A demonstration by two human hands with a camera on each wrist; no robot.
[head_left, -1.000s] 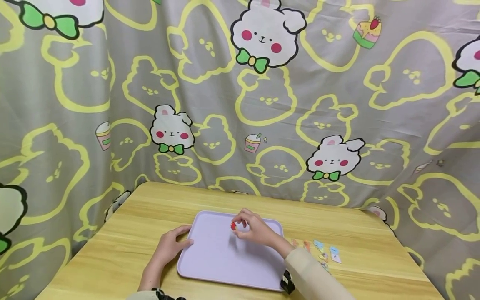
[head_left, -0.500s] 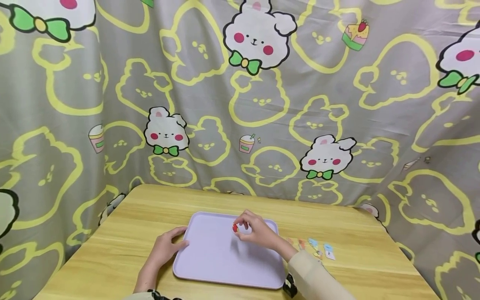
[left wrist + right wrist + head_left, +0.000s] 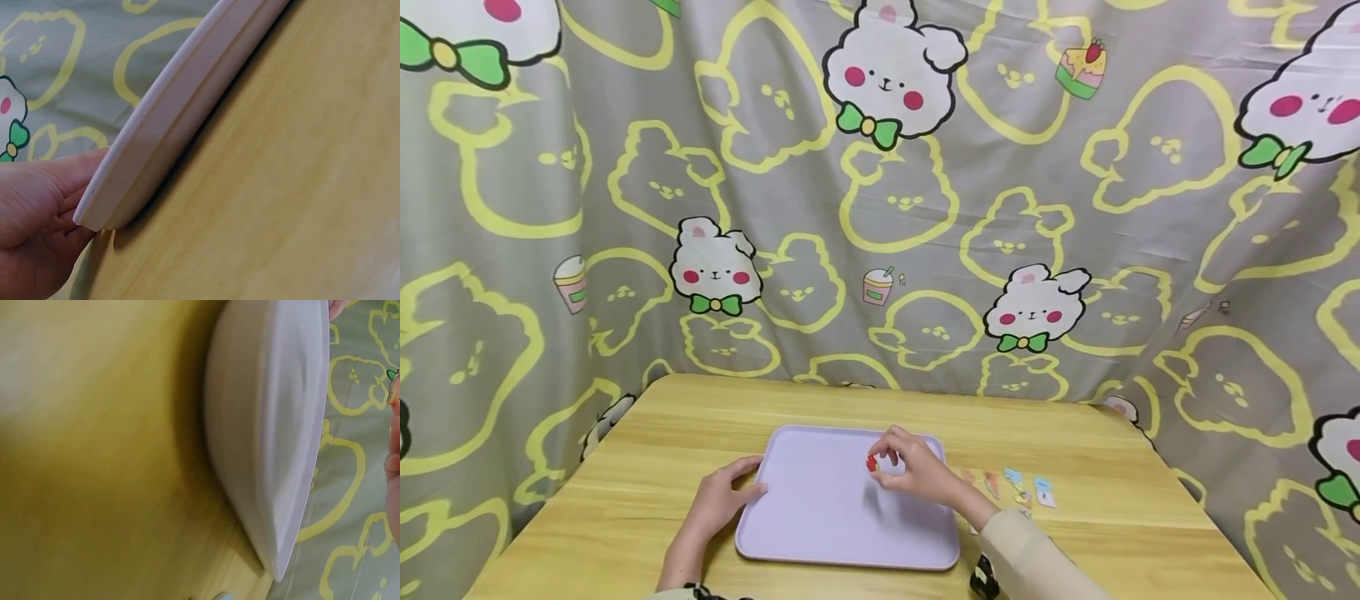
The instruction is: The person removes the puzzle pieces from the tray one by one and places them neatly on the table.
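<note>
A pale purple tray [image 3: 820, 500] lies on the wooden table. My left hand [image 3: 718, 500] holds its left edge, the thumb over the rim; in the left wrist view the left hand [image 3: 44, 219] has its fingers at the tray's corner [image 3: 147, 137]. Above the tray, my right hand [image 3: 913, 471] pinches a small red piece with some yellow [image 3: 872, 463] between thumb and fingertips. What the piece depicts is too small to tell. In the right wrist view only part of the right hand [image 3: 392, 469] shows at the edge, beyond the tray's side [image 3: 250, 419].
Several small colourful flat pieces [image 3: 1013, 479] lie on the table [image 3: 1120, 500] right of the tray, partly behind the right forearm. A small black object [image 3: 983, 577] is near the right sleeve. A grey curtain [image 3: 805, 200] with cartoon animals hangs behind the table.
The head view has turned slightly to the right, so everything appears shifted left. Both hands keep their places at the tray, the right one still pinching the red piece.
</note>
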